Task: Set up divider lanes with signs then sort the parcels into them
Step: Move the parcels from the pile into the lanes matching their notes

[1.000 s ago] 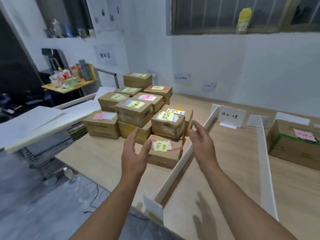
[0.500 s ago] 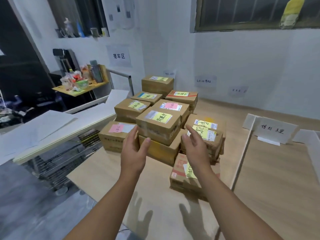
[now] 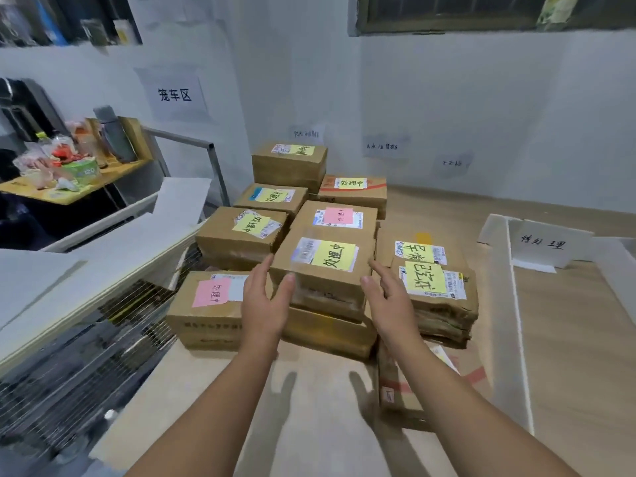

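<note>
Sorting is under way. The left grip (image 3: 265,304) and right grip (image 3: 389,301) are both spread open and hold nothing. Between them sits the yellow-noted parcel (image 3: 323,270) on top of the stack. The next move is probably to clamp its sides, lift it clear of its neighbours, and carry it to the matching lane beyond the divider (image 3: 519,321) to the right.

A yellow side table (image 3: 115,174) stands at the left wall, carrying a grey bottle (image 3: 113,134), a green container (image 3: 84,171) and mixed clutter. A grey metal rail (image 3: 186,140) runs just beside it. A paper notice (image 3: 174,94) is fixed to the wall above. A wire cage (image 3: 103,342) occupies the lower left. A window (image 3: 447,12) sits top right.
</note>
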`<state>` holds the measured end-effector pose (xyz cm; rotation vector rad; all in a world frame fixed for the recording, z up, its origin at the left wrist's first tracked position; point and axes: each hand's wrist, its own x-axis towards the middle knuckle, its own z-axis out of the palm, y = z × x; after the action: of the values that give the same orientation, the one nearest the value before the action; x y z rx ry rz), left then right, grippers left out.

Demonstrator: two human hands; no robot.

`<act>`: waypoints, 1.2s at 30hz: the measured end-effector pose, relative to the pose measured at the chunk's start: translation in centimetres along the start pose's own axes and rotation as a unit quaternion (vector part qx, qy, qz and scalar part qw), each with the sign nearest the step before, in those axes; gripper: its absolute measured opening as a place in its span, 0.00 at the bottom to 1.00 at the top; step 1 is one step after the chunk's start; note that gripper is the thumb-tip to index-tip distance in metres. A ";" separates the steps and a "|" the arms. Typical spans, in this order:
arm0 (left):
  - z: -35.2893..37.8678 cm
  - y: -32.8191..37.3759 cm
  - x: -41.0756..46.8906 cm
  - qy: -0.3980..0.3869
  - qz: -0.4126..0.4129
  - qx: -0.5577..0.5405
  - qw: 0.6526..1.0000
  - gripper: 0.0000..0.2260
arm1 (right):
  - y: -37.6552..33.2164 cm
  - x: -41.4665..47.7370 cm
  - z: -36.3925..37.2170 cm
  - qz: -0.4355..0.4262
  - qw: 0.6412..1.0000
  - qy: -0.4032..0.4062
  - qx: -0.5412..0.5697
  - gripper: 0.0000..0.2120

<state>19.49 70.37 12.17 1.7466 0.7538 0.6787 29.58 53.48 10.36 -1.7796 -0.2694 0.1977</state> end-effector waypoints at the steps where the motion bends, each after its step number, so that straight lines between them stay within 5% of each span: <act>1: 0.1 -0.4 1.3 -0.019 -0.002 -0.002 1.000 0.23 | 0.0 0.4 0.8 0.004 1.000 0.010 -0.003 0.18; 10: 1.8 -4.7 9.2 -0.150 -0.008 0.023 0.988 0.24 | 0.8 3.1 5.8 0.061 0.994 0.088 -0.022 0.20; 18: 1.6 -5.0 8.5 -0.162 -0.005 -0.021 0.986 0.17 | -0.2 1.1 6.0 0.076 0.987 0.130 0.053 0.20; 26: 1.2 -1.2 1.1 -0.149 0.089 -0.071 0.982 0.18 | -2.1 -5.9 1.4 0.010 0.979 0.182 0.094 0.21; 36: 6.8 5.4 -17.3 -0.248 0.178 -0.133 0.943 0.20 | -2.6 -21.8 -14.0 -0.038 0.942 0.321 0.091 0.20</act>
<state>14.40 51.83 14.13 1.7111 -0.0052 0.5124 12.42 34.71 15.72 -1.5531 0.1494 -0.4024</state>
